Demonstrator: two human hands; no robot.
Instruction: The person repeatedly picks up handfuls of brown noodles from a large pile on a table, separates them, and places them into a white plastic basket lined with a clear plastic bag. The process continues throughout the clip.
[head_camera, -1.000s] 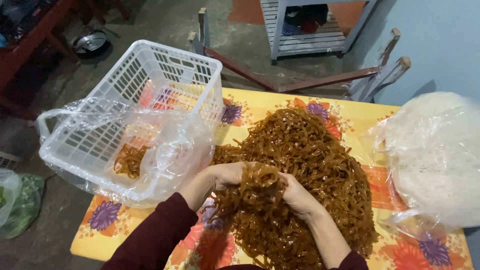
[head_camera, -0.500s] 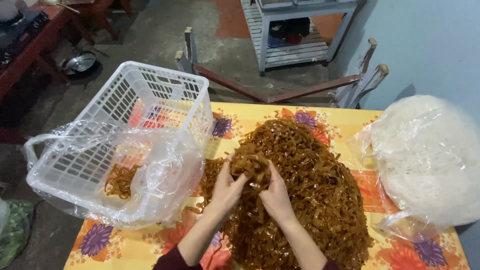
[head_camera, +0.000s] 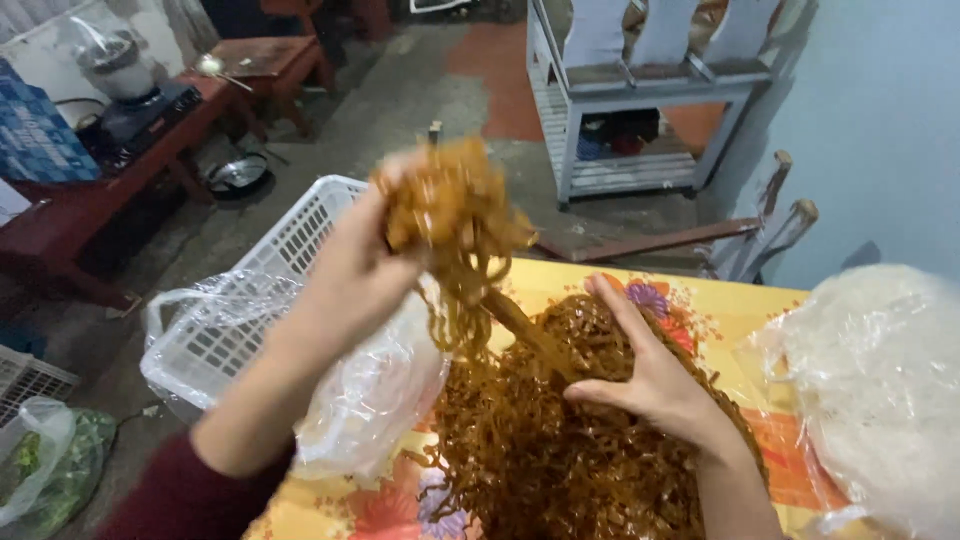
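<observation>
- Strands of brown, dried, tangled noodle-like strips (head_camera: 560, 440) lie in a big heap on our bench (head_camera: 560, 282), which wears a yellow cloth with flower prints.
- Our left hand (head_camera: 365, 265) is closed around a raised clump of the strips (head_camera: 450, 205), held up above the bench's left edge, with loose ends trailing down to the heap.
- Our right hand (head_camera: 650, 375) rests on top of the heap, fingers spread and open, pressing on the strips.
- At the left edge sits a white slatted plastic basket (head_camera: 270, 270) lined with a clear plastic bag (head_camera: 370, 400).
- At the right edge lies a clear bag of white sheets (head_camera: 880, 390).
</observation>
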